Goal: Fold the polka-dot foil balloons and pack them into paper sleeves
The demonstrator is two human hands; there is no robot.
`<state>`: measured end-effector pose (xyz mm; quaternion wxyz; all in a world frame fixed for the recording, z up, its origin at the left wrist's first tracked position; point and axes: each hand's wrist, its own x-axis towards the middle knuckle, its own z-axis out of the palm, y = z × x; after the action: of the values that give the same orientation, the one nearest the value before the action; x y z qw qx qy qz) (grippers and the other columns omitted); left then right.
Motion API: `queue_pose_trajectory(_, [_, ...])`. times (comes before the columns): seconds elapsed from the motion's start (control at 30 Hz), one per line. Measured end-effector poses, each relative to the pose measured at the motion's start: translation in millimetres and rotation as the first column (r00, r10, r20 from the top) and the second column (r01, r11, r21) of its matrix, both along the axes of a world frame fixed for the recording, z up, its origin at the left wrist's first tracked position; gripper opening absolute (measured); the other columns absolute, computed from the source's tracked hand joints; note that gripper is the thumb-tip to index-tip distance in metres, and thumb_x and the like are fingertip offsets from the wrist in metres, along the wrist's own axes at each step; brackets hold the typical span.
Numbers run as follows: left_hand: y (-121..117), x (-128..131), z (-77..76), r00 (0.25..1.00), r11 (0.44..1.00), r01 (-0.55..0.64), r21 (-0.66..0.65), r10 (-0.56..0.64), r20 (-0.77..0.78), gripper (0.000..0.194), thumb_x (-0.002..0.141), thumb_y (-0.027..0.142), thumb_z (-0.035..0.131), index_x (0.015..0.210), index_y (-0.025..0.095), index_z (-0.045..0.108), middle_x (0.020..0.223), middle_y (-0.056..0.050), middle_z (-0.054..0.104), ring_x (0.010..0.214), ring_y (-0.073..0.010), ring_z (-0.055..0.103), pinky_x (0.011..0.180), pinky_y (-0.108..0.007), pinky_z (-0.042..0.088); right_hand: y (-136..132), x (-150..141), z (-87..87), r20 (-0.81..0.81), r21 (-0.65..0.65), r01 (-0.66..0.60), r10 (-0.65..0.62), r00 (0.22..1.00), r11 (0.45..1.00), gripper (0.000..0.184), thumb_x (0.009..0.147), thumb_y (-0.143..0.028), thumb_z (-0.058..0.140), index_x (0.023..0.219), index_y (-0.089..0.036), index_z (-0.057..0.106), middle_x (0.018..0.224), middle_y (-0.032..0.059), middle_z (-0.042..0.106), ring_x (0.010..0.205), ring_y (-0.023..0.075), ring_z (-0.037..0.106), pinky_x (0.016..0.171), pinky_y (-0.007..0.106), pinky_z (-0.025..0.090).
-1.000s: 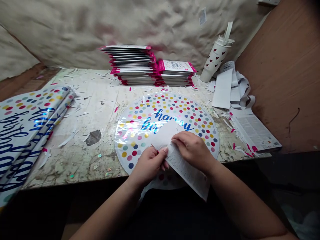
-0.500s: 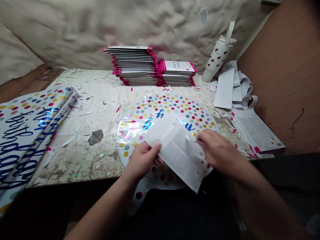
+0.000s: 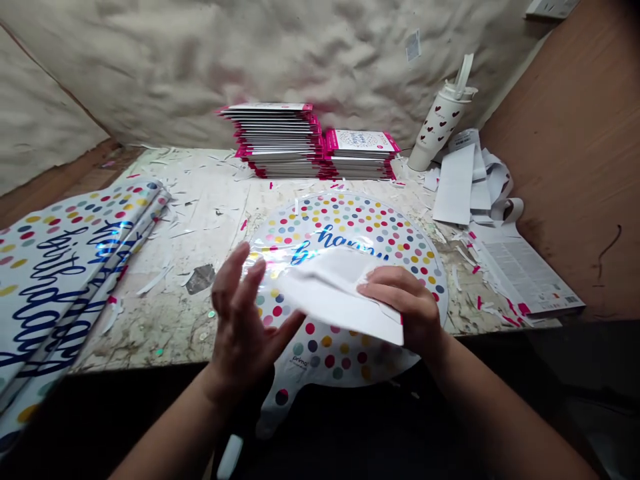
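Note:
My right hand [image 3: 407,303] grips a white paper envelope [image 3: 345,297] by its right end. The envelope is tilted above the worktable, with a fold or opening along its upper side and a bit of pink at the right edge. My left hand [image 3: 245,310] is open, its fingers raised and apart; its thumb reaches to the envelope's left lower edge, and I cannot tell if it touches. Under the envelope lies a flat round foil balloon [image 3: 410,247] with coloured dots and blue lettering, its tail [image 3: 280,397] hanging over the table's front edge.
Stacks of pink-edged packets, a tall one [image 3: 280,140] and a lower one [image 3: 363,157], stand at the back. A white tumbler [image 3: 440,123], paper strips [image 3: 455,187] and a printed packet [image 3: 530,273] are on the right. Folded dotted foil balloons [image 3: 65,267] lie left. Paper scraps litter the worktable [image 3: 200,227].
My left hand has let go of the envelope and spread its fingers. My right hand has taken hold of the envelope's right end, and the envelope has tipped flatter.

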<state>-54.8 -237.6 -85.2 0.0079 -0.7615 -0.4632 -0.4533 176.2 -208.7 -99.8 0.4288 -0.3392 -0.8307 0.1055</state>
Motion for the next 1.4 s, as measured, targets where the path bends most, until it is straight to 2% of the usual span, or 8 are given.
queue_pose_trajectory(0.2, [-4,-15,-39.4,0.748,0.890,0.315,-0.330,-0.447,-0.491,0.048,0.085,0.013,0.043,0.132,0.021,0.041,0.127,-0.011,0.054,0.122,-0.0260,0.045,0.097,-0.043,0.042,-11,19,-30.6,0.359,0.076,-0.144,0.108,0.927,0.987,0.028,0.086,-0.014,0.046,0.109,-0.016,0.062,0.114,0.0141,0.062,0.111,0.0250,0.054,0.088,0.042,0.047])
queue_pose_trajectory(0.37, [-28,-3,-69.6,0.747,0.924,0.302,-0.234,-0.382,-0.544,0.041,0.086,0.015,0.041,0.126,0.014,0.049,0.131,-0.014,0.050,0.122,-0.0300,0.043,0.100,-0.050,0.034,-36,24,-48.3,0.544,0.080,-0.162,0.093,0.834,0.984,0.031,0.085,-0.016,0.047,0.113,-0.008,0.058,0.117,0.0173,0.060,0.116,0.0315,0.050,0.091,0.049,0.046])
queue_pose_trajectory(0.53, [-29,5,-64.7,0.764,0.957,0.190,-0.219,-0.284,-0.579,0.029,0.089,0.017,0.042,0.111,0.013,0.059,0.119,-0.014,0.060,0.111,-0.0304,0.052,0.096,-0.052,0.035,-39,22,-52.7,0.476,0.122,-0.154,0.079,0.876,0.981,0.025,0.085,-0.009,0.047,0.106,-0.012,0.061,0.109,0.0135,0.065,0.110,0.0272,0.055,0.087,0.043,0.047])
queue_pose_trajectory(0.83, [-1,25,-55.6,0.941,0.930,0.087,-0.358,-0.194,-0.277,0.015,0.087,0.022,0.046,0.092,0.016,0.059,0.080,-0.005,0.065,0.078,-0.0191,0.056,0.071,-0.031,0.047,-12,2,-34.7,0.388,-0.391,0.169,-0.005,0.921,0.905,0.016,0.087,-0.024,0.049,0.076,-0.017,0.059,0.077,0.0053,0.063,0.074,0.0176,0.058,0.069,0.032,0.049])
queue_pose_trajectory(0.93, [10,28,-57.5,0.936,0.928,0.039,-0.370,-0.164,-0.311,0.020,0.087,0.020,0.044,0.099,0.017,0.061,0.090,-0.008,0.063,0.085,-0.0204,0.055,0.075,-0.034,0.048,5,-3,-33.1,0.507,-0.322,0.302,-0.106,0.855,0.897,0.015,0.084,-0.026,0.054,0.093,-0.017,0.061,0.095,0.0100,0.064,0.090,0.0231,0.058,0.077,0.039,0.049])
queue_pose_trajectory(1.2, [-9,-28,-53.4,0.915,0.944,-0.061,-0.325,-0.077,-0.396,0.035,0.079,0.012,0.050,0.109,0.021,0.065,0.125,-0.014,0.054,0.114,-0.0353,0.045,0.093,-0.054,0.037,-30,29,-47.4,0.631,-0.153,-0.144,0.209,0.747,0.978,0.050,0.085,-0.029,0.053,0.132,-0.014,0.043,0.135,0.0131,0.046,0.127,0.0285,0.039,0.101,0.050,0.037])
queue_pose_trajectory(1.3, [-27,-31,-38.8,0.994,0.777,0.016,-0.629,-0.082,-0.076,0.023,0.081,0.024,0.054,0.100,0.022,0.068,0.103,-0.009,0.065,0.097,-0.0263,0.057,0.085,-0.040,0.046,-53,36,-44.8,0.579,0.084,-0.168,0.089,0.811,0.982,0.040,0.085,-0.005,0.044,0.124,-0.008,0.051,0.120,0.0140,0.059,0.118,0.0242,0.050,0.095,0.042,0.046])
queue_pose_trajectory(1.4, [-28,-7,-29.9,0.900,0.248,0.407,-0.879,0.060,0.433,0.025,0.083,0.038,0.053,0.096,0.021,0.066,0.090,-0.006,0.068,0.069,-0.0156,0.061,0.059,-0.025,0.050,-53,23,-32.1,0.507,0.223,-0.145,0.012,0.862,0.964,0.032,0.084,-0.002,0.044,0.114,-0.004,0.058,0.111,0.0150,0.064,0.109,0.0243,0.058,0.088,0.038,0.052])
